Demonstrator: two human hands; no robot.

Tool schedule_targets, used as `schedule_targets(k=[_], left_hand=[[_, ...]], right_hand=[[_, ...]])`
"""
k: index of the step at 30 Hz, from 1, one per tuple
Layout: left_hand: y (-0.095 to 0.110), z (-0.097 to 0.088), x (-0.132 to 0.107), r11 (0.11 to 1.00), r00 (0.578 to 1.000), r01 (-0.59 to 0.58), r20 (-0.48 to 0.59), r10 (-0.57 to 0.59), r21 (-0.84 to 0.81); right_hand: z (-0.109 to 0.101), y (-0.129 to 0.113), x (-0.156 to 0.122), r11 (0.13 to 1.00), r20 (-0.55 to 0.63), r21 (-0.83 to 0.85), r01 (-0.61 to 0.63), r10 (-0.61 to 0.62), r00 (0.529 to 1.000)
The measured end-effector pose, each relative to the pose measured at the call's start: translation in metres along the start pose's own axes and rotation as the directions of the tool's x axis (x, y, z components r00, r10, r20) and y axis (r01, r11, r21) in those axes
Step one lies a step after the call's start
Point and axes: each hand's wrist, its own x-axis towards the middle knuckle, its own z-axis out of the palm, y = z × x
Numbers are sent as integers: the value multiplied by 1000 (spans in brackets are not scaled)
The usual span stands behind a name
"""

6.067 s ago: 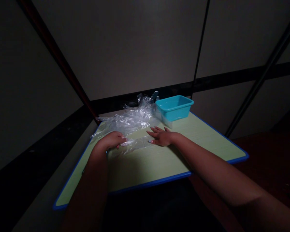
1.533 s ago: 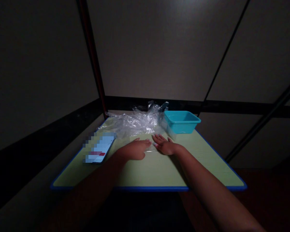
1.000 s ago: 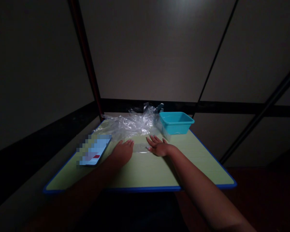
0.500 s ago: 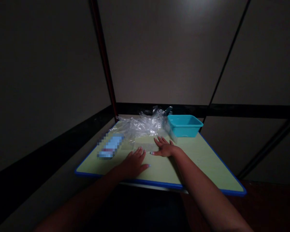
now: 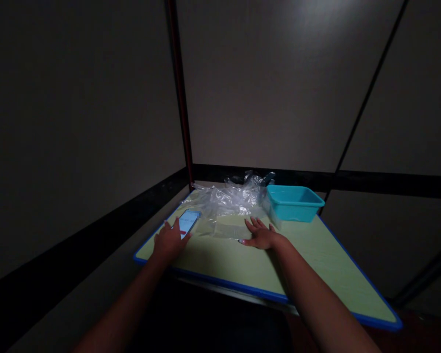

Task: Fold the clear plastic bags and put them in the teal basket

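Observation:
My left hand (image 5: 168, 243) is at the near left side of a phone (image 5: 189, 221) with a lit screen, fingers apart and partly covering it. The phone appears to lie flat on the table; whether the fingers press on it I cannot tell. Farther right, my right hand (image 5: 261, 235) is open, fingers spread, at the right end of a flat clear plastic sheet or bag (image 5: 232, 231). Behind it, crumpled clear plastic (image 5: 228, 197) is heaped toward the back of the table.
A turquoise plastic basin (image 5: 297, 213) stands at the back right, beside the crumpled plastic. The pale yellow-green table (image 5: 323, 274) has a blue edge. Dark panelled walls (image 5: 264, 98) rise behind it and on the left.
My left hand has moved left from the flat plastic to the phone. My right hand stays by the plastic. The whole view has shifted a little.

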Motion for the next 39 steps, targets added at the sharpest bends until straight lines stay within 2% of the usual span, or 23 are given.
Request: schedule_targets(k=[2, 7, 18, 20, 22, 24, 28, 30, 34, 39], left_hand=[[-8, 4, -2, 998, 1000, 9, 5, -9, -58], [-7, 7, -8, 987, 994, 2, -111, -20, -159], [-6, 2, 10, 993, 996, 65, -56, -70, -94], [-4, 3, 12, 996, 995, 55, -81, -60, -67], [3, 5, 10, 1000, 984, -17, -175, 13, -19], [14, 6, 6, 990, 958, -142, -249, 141, 15], [36, 6, -1, 918, 919, -382, -151, 365, -107], [41, 6, 2, 891, 908, -419, -86, 410, -174], [37, 8, 15, 884, 912, -398, 1, 411, -245], [32, 11, 27, 852, 880, -465, -16, 475, -240]], right_hand=[[0, 1, 0, 1000, 0, 2, 0, 0, 1000], [0, 1, 1, 1000, -2, 6, 1, -1, 1000], [0, 1, 0, 1000, 2, -2, 0, 0, 1000], [0, 1, 0, 1000, 2, 4, 3, -3, 1000], [-1, 0, 0, 1000, 1, 12, 6, -6, 1000], [-1, 1, 0, 1000, 0, 17, 6, -6, 1000], [0, 2, 0, 1000, 3, 14, 1, -1, 1000], [0, 3, 1, 1000, 2, 10, 4, -4, 1000], [0, 3, 2, 1000, -4, 9, 10, -10, 1000], [0, 3, 1, 1000, 5, 2, 25, -25, 1000]])
